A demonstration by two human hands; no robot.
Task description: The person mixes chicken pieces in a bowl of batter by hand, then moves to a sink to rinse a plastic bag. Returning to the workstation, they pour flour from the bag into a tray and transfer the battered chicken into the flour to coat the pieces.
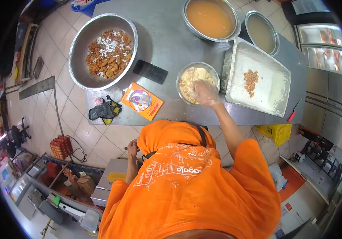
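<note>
My right hand (205, 93), in a thin clear glove, reaches into a small metal bowl (183, 73) of pale, coated food pieces near the table's front edge. Its fingers are curled down into the pieces. My left hand (132, 147) hangs at my side below the steel table (167, 44), its fingers loosely curled and nothing in it. An orange shirt covers my body in the lower part of the view.
A rectangular metal tray (272, 85) with flour and a few fried pieces sits right of the bowl. A large basin (79, 51) of fried pieces stands at the left. Two pots of liquid (210, 18) (261, 32) stand behind. A phone (150, 71), an orange packet (142, 101) and a dark cloth (105, 110) lie near the edge.
</note>
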